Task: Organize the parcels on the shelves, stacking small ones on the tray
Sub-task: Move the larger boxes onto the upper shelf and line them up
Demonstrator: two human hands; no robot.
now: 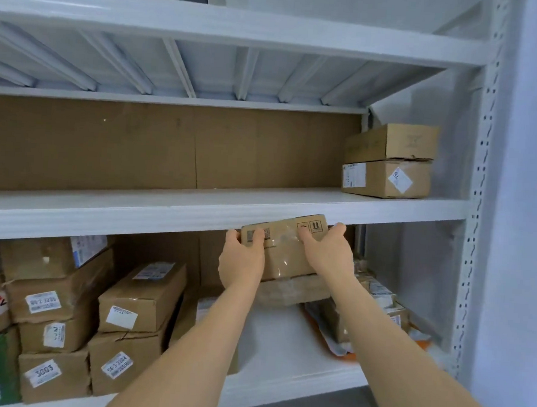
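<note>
Head view: both hands grip one taped cardboard parcel [285, 248], left hand [241, 261] curled round its left end, right hand [328, 255] round its right, held at the front edge of the middle shelf [172, 219]. On that shelf, far right, two boxes [389, 160] sit stacked, the lower labelled "16"; leftward the board lies open. Below it, about seven stacked boxes [75, 311] carry labels "3003" and "563 3384".

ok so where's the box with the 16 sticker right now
In the head view, the box with the 16 sticker sits at the far right of the middle shelf, under another plain cardboard box stacked on it, beside the right upright post.
</note>
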